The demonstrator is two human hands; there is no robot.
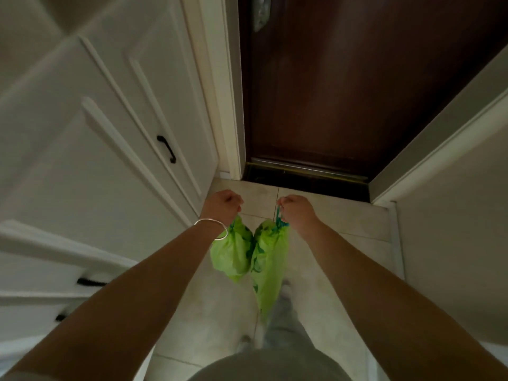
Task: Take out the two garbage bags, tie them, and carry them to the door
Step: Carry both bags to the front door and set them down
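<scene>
Two green garbage bags hang side by side, touching, above the tiled floor (324, 215) just before the dark wooden door (357, 92). Your left hand (221, 203) has a closed grip on the top of the left bag (233, 251); your right hand (295, 209) pinches the drawstring of the right bag (268, 257). White cabinets (82, 133) stand at your left.

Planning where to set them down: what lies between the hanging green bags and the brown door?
Only bare pale floor tiles separate the green bags from the brown door, per the head view.
</scene>
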